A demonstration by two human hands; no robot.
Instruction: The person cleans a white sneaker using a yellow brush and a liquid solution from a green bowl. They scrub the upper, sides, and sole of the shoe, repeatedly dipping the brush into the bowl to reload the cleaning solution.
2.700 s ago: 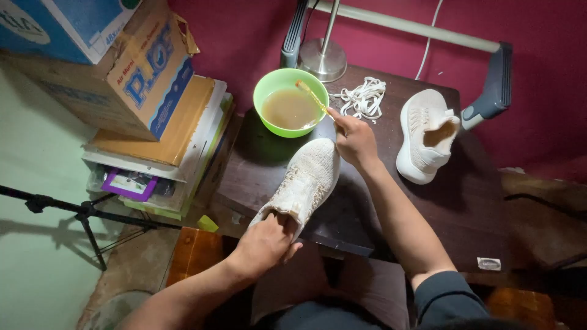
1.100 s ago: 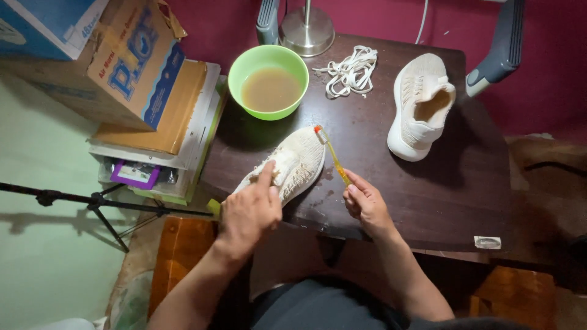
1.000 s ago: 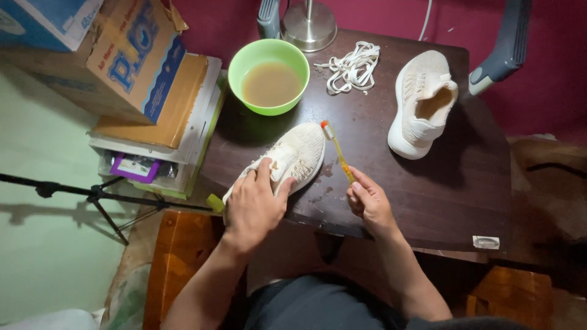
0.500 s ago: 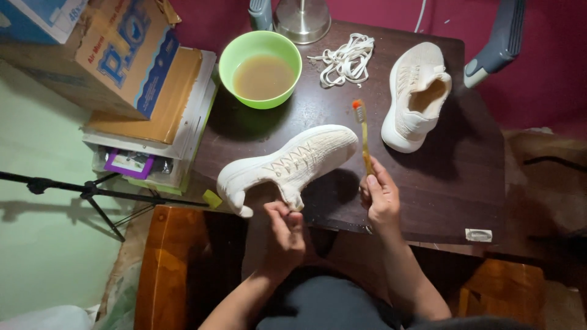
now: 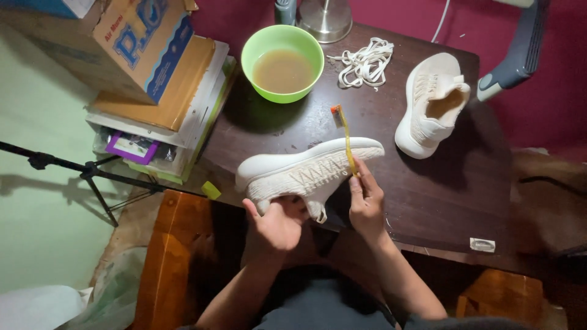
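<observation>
Dark wooden table (image 5: pixel 391 201): my left hand (image 5: pixel 278 223) grips cream knit sneaker (image 5: pixel 309 171) on its side, long axis left-right; right hand (image 5: pixel 365 205) pinches yellow toothbrush (image 5: pixel 346 137) across its toe end.

Both bare forearms are reaching up from the bottom of the view toward the cream knit sneaker with a thick white sole (image 5: pixel 309 173), which is serving as the landmark. The left hand (image 5: pixel 276 223) is gripping it from below at the heel end, thumb raised against the sole. The right hand (image 5: pixel 367 198) is sitting just below the toe end, fingers pinching a slim yellow toothbrush (image 5: pixel 346 139) upright.
</observation>
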